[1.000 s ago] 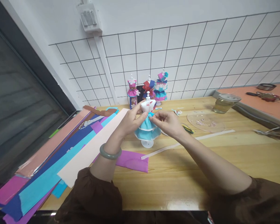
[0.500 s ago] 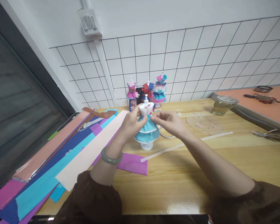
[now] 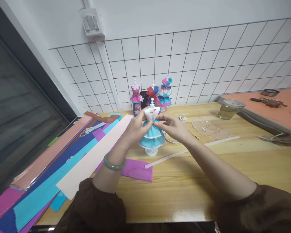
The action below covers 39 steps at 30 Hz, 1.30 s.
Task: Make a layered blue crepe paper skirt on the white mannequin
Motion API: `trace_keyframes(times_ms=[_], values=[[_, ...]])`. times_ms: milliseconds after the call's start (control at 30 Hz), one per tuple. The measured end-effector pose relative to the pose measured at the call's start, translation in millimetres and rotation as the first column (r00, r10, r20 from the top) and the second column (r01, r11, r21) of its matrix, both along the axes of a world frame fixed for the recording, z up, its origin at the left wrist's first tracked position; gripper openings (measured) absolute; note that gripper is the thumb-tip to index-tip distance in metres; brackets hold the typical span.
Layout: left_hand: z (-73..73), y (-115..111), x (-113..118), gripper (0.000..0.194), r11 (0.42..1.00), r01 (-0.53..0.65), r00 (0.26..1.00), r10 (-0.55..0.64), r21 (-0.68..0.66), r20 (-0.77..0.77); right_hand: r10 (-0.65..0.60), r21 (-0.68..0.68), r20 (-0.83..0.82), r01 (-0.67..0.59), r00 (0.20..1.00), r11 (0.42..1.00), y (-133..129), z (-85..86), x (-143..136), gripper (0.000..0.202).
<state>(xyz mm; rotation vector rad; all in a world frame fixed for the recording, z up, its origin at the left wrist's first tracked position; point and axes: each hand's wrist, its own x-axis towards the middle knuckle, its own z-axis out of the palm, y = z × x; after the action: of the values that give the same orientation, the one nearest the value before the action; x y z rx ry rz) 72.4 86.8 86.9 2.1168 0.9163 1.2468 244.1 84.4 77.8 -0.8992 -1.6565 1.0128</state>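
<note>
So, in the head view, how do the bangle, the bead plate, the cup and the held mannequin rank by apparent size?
Largest to smallest:
1. Held mannequin, though hands partly cover it
2. Bead plate
3. Cup
4. Bangle, even though it looks nearest the camera

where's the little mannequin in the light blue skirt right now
Near the middle of the head view, the mannequin is upright between the left hand and the right hand, in front of the three other dressed mannequins.
</note>
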Motion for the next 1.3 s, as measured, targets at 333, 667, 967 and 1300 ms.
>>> trace_keyframes(times_ms=[333,667,967,1300], values=[[-1.9,0,-4,0.069,0.998,-0.046,0.994,0.05,0.045,-0.101,0.044,0.0,0.021,-0.044,0.999,0.999,4,-3.2,3,0.038],[-4.0,3,-3,0.071,1.0,-0.026,0.998,0.027,0.017,-0.058,0.027,0.128,0.255,-0.062,0.967,0.99,4,-2.4,10,0.051],[-1.5,1,-2,0.065,0.999,0.028,0.999,-0.028,-0.015,-0.018,-0.006,0.213,0.328,-0.067,0.945,0.975,3,-3.1,12,0.053],[-3.0,2,0,0.065,0.996,0.079,0.996,-0.078,-0.03,0.041,0.005,0.163,0.212,-0.04,0.977,0.986,5,-2.5,7,0.032]])
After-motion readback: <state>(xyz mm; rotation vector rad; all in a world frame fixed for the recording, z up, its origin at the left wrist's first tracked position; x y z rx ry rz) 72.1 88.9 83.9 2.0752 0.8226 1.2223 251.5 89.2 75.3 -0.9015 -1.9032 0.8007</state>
